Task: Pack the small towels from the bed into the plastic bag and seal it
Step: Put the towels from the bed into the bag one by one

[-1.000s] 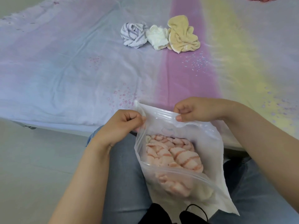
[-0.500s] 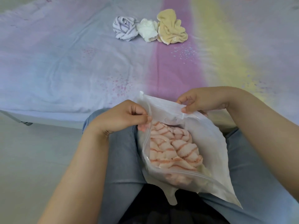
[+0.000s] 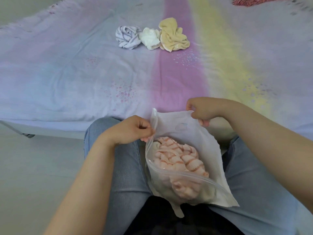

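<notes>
A wide bed (image 3: 67, 73) with a pastel sheet fills the view, and a pale floor shows at the left, below its near edge. Three crumpled towels lie in a row toward the far middle of the bed, touching one another: a striped towel (image 3: 127, 37), a white towel (image 3: 150, 38) and a beige towel (image 3: 172, 35). They look light, soft and easy to squash, so I judge that a pinch at any fold from above would lift one. The bag (image 3: 194, 138) rests on the person's lap, just before the near edge of the bed, with its mouth wide open and a pink towel (image 3: 179, 160) already inside. The thin film looks slippery and limp, so the rim is the best place to hold. The left hand (image 3: 130, 130) is clenched on the left rim, and the right hand (image 3: 205, 108) pinches the far rim.
</notes>
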### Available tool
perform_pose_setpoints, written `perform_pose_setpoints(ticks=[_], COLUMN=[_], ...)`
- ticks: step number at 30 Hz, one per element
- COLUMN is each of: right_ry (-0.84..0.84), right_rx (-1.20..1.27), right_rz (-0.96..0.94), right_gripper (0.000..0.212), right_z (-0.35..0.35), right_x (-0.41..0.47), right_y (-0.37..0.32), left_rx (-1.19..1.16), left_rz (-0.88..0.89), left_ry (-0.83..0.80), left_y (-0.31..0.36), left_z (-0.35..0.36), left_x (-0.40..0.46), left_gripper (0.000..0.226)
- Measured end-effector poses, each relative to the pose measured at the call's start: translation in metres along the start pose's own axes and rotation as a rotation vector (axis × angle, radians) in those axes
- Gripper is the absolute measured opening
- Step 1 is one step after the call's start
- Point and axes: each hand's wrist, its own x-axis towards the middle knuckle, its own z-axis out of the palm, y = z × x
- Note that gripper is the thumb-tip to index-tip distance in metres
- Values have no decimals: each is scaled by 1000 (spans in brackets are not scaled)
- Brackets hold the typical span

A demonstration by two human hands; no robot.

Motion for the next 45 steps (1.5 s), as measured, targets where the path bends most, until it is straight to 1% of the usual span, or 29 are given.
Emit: perform_pose_setpoints(ticks=[3,5,7,8,10,12,15,16,18,19,20,21,23,26,28,29,32,34,35,36,37,38,40,41,42,43,45], right_ry=[60,75,55,37,6,11,78,139,341,424,460,458,421,434,487,538,767,925,979,993,960,888,677,583,527,515,569], right_rx=[21,39,48,62,104,137,269,321,334,290,226,157,95,164,239,282,370,313,267,232,221,225,181,123,74,54,101], right_rz=[-34,-55,-65,-69,-90,-112,-142,-162,-216,-248,-280,-299,-272,-194,-156,-148,-103,-10,39,71,80,62,-3,-14,5,46,91], right_gripper=[20,18,22,24,26,26,18,13,7,14,25,35,49,53,55,55,59,61,61,62,67,74,85,85,82,78,57], right_z=[-1,-5,-11,-14,-18,-23,-28,-29,-33,-36,-38,-40,-45,-55,-67,-75,-105,-129,-142,-155,-167,-175,-180,-177,-173,-169,-163], right_x=[16,23,29,32,38,46,65,74,96,109,122,137,167,212,236,248,281,301,311,321,333,344,364,372,379,384,390], right_y=[2,5,6,6,6,5,4,4,4,3,1,-1,-10,-21,-27,-29,-33,-32,-32,-31,-30,-29,-26,-24,-21,-17,-9], left_rx=[62,152,217,213,136,42,-53,-77,-39,26,105,189,354,490,503,480,378,360,390,425,438,421,376,389,404,411,390], left_rz=[-30,-70,-118,-133,-135,-115,-39,-23,-10,-11,-2,25,60,-19,-60,-67,-40,-24,-13,-5,-4,-10,-26,-45,-65,-79,-76], left_ry=[22,-22,-91,-111,-93,-3,239,330,521,612,686,734,742,740,747,753,811,861,894,920,926,901,783,716,660,628,628], left_y=[-2,0,1,0,-1,-3,-9,-13,-24,-28,-32,-37,-47,-54,-52,-51,-49,-49,-48,-48,-48,-48,-51,-55,-60,-63,-64], left_z=[-13,-23,-32,-36,-44,-53,-67,-71,-79,-83,-87,-92,-104,-123,-137,-146,-176,-198,-208,-219,-229,-237,-245,-246,-246,-246,-244], left_x=[9,16,24,28,35,45,69,79,103,115,128,141,172,220,247,260,296,320,332,344,354,364,381,387,395,400,408], left_gripper=[30,31,30,29,27,28,29,29,21,16,14,19,35,56,62,65,79,89,94,97,101,104,109,109,105,99,78])
